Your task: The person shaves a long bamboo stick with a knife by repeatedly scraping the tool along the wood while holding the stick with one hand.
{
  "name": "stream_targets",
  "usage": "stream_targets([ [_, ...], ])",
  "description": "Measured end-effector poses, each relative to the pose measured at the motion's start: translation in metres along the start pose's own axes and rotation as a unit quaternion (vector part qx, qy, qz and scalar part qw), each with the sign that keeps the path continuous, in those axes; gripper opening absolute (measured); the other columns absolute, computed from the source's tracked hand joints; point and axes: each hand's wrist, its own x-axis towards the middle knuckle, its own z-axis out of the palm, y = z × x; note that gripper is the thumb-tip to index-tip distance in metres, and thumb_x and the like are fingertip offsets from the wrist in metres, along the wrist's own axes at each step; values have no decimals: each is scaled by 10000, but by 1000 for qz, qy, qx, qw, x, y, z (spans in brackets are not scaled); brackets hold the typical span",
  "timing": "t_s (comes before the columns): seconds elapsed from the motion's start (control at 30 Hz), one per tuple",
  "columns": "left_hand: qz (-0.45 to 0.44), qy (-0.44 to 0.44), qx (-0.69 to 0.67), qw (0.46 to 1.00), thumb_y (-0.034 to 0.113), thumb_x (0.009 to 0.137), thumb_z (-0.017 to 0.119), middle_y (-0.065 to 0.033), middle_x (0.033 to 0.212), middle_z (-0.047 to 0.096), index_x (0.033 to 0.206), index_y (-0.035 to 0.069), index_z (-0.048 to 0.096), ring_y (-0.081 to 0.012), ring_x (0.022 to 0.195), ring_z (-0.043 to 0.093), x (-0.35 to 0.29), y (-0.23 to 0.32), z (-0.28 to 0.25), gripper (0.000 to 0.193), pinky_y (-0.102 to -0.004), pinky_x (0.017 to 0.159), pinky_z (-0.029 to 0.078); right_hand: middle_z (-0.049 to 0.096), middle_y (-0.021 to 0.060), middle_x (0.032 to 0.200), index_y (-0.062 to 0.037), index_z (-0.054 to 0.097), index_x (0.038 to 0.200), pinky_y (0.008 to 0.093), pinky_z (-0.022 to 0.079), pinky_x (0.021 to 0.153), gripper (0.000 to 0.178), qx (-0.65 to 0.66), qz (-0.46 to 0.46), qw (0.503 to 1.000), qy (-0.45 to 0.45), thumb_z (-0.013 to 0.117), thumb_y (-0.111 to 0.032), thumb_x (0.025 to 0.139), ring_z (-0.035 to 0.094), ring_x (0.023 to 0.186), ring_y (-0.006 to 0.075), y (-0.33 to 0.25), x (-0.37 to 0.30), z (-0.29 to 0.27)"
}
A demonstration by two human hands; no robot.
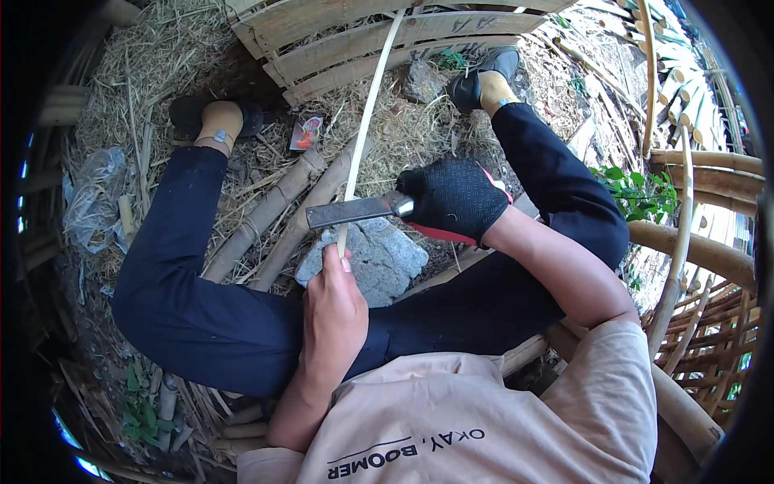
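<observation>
A long, pale bamboo strip (371,105) runs away from me, between my spread legs, to the wooden slats at the far side. My bare left hand (334,315) is closed on its near end, the thumb lying along it. In a black glove with red trim, my right hand (455,200) grips a knife, its handle hidden in the fist. The flat, dark knife blade (347,211) points left and lies across the strip, just beyond my left fingertips. Below the blade and strip sits a rough grey stone (379,258).
Two bamboo poles (274,206) lie on straw-covered ground to the left of the stone. A slatted wooden panel (403,32) stands at the far side. Clear plastic (97,198) lies at left. Cut bamboo (685,89) is piled at far right, above a woven bamboo lattice (713,347).
</observation>
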Motion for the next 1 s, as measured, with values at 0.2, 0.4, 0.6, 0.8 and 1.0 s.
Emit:
stream_targets([
  [0.2, -6, 14, 86, 996, 7, 987, 453, -344, 941, 655, 1194, -51, 459, -502, 861, 646, -1, -1, 10, 214, -564, 728, 515, 690, 203, 746, -92, 729, 906, 491, 564, 687, 201, -31, 24, 999, 22, 694, -232, 767, 703, 745, 396, 6, 7, 5],
  [0.4, 19, 25, 105, 994, -1, 972, 470, -335, 874, 658, 1196, -49, 456, -504, 809, 652, -7, -3, 13, 230, -551, 685, 529, 705, 170, 766, -116, 745, 905, 474, 566, 701, 188, -44, 119, 986, 110, 661, -252, 807, 710, 758, 373, 41, 22, -15],
  [0.6, 17, 34, 91, 995, -28, 965, 447, -325, 959, 657, 1233, -33, 476, -512, 876, 632, -11, -6, 15, 270, -562, 729, 486, 723, 164, 831, -138, 758, 963, 464, 562, 764, 285, -83, 179, 968, 158, 634, -383, 886, 714, 820, 358, 77, 16, -31],
  [0.8, -3, 19, 81, 997, -17, 961, 448, -329, 920, 655, 1213, -35, 480, -511, 873, 636, -7, -6, 14, 254, -560, 727, 490, 717, 179, 819, -122, 735, 941, 480, 556, 754, 297, 31, 100, 989, 103, 649, -400, 882, 704, 804, 387, 8, -4, -31],
  [1.0, -11, 1, 78, 997, -22, 952, 469, -347, 925, 653, 1178, -49, 467, -502, 870, 653, -4, 2, 9, 227, -549, 738, 531, 718, 187, 796, -140, 760, 939, 473, 569, 741, 216, -9, 40, 999, 8, 630, -244, 801, 719, 784, 368, 1, 4, -7],
])
